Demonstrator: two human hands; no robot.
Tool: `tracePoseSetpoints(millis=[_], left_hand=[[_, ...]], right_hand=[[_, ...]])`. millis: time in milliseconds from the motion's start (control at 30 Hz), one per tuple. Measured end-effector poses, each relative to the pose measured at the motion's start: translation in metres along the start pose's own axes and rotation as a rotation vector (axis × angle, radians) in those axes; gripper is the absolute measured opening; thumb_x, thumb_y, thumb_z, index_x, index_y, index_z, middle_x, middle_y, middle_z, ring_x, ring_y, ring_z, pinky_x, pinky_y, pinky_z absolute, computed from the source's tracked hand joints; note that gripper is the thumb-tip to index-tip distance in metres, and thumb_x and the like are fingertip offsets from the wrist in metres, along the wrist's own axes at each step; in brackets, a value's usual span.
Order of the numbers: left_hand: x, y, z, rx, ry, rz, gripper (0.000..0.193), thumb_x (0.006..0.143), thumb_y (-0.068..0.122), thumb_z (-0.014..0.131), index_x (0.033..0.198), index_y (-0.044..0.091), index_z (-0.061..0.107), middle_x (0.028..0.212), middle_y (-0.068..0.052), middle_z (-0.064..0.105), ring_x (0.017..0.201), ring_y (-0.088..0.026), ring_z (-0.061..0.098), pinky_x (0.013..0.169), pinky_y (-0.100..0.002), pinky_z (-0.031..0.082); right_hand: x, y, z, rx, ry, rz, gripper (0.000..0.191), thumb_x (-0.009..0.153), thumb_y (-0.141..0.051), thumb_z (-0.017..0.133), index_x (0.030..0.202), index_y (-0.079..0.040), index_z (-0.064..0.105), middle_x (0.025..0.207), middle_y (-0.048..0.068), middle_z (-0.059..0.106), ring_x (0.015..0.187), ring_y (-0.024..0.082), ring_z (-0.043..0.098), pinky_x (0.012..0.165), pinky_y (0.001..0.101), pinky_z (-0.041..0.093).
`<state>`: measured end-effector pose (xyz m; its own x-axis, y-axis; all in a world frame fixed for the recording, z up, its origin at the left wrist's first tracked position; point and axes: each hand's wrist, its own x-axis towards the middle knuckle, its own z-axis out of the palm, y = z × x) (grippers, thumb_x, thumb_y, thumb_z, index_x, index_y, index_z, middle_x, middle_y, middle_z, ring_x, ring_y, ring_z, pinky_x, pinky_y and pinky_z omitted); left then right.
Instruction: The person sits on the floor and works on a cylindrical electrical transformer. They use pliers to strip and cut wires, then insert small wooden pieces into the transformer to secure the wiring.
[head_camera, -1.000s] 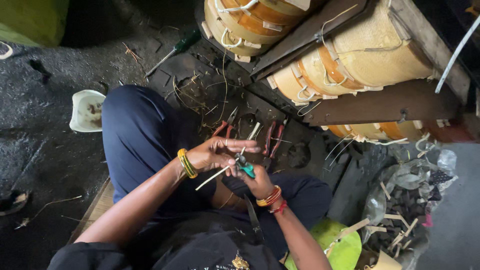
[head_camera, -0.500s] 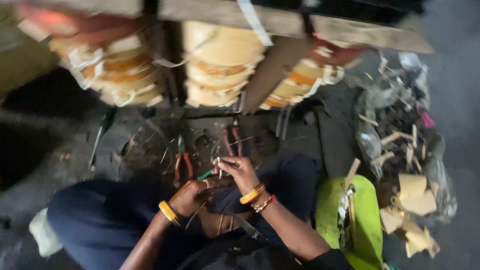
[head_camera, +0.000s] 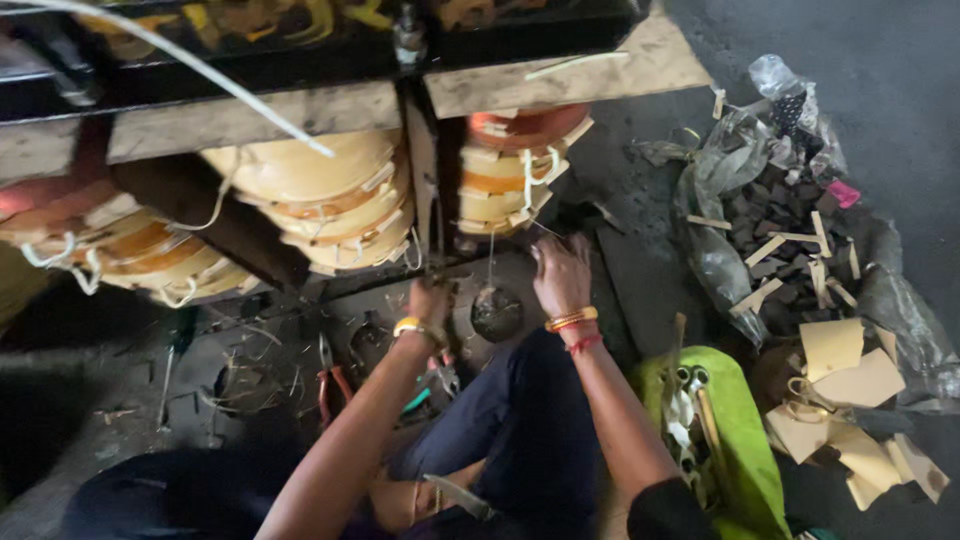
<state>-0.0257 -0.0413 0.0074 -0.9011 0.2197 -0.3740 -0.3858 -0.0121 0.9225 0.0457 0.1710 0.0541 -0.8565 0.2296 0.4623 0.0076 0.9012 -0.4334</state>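
Both hands are now reaching forward to the wound coils, having left the lap where they were working half a second ago. Seated on the dark floor (head_camera: 120, 440), the person is stretching the right hand (head_camera: 562, 272) up to the pale tape-wrapped coil (head_camera: 505, 185) under the wooden frame (head_camera: 560, 85), fingers closed around what looks like a thin lead or tie near its lower edge, though the exact grip is too blurred to tell. The left hand (head_camera: 428, 300), wearing a yellow bangle (head_camera: 408, 325), is curling narrowly just below the neighbouring coil (head_camera: 320, 200); whether it is holding anything cannot be told. Red-handled pliers (head_camera: 330, 385) are lying on the floor beside the left forearm, and a green bag (head_camera: 735, 440) of tools is sitting by the right knee, with card scraps (head_camera: 850, 375) heaped beyond it. Judging from the reach, a hard tug could be snapping the thin lead or tearing the tape wrap, and loose wire ends on the floor could be catching a sleeve or finger.
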Motion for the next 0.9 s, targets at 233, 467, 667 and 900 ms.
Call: tracePoseSetpoints(millis=[233,467,667,900], left_hand=[[0.03,0.018,0.083,0.0,0.06,0.184,0.018,0.086,0.02,0.081,0.099,0.008,0.08,0.071,0.0,0.069,0.053,-0.006,0.047,0.046,-0.025,0.035],[0.042,-0.004,0.083,-0.276,-0.108,-0.09,0.02,0.083,0.013,0.083,0.102,0.008,0.077,0.071,0.002,0.066,0.051,-0.005,0.045,0.045,-0.024,0.033],[0.049,-0.013,0.077,-0.169,-0.117,-0.002,0.021,0.086,0.015,0.082,0.105,0.008,0.079,0.074,0.005,0.066,0.054,-0.003,0.044,0.046,-0.023,0.032],[0.049,-0.013,0.075,-0.205,-0.133,-0.058,0.019,0.087,0.014,0.081,0.105,0.008,0.078,0.076,0.004,0.07,0.054,-0.003,0.047,0.046,-0.022,0.031]], right_hand=[[-0.062,0.05,0.015,0.4,-0.086,0.307,0.025,0.082,0.0,0.073,0.106,-0.003,0.077,0.101,0.015,0.078,0.089,0.026,0.071,0.081,0.0364,0.055],[-0.088,0.035,0.05,1.111,-0.148,0.619,0.031,0.084,0.002,0.075,0.116,0.003,0.075,0.108,0.007,0.078,0.095,0.012,0.072,0.085,0.025,0.057],[-0.087,0.026,0.055,1.102,-0.175,0.654,0.03,0.084,0.004,0.076,0.114,0.003,0.076,0.107,0.01,0.078,0.095,0.013,0.073,0.085,0.0262,0.058],[-0.095,0.017,0.042,1.089,-0.208,0.686,0.028,0.085,0.003,0.075,0.113,0.003,0.075,0.099,0.007,0.078,0.088,0.011,0.071,0.076,0.025,0.056]])
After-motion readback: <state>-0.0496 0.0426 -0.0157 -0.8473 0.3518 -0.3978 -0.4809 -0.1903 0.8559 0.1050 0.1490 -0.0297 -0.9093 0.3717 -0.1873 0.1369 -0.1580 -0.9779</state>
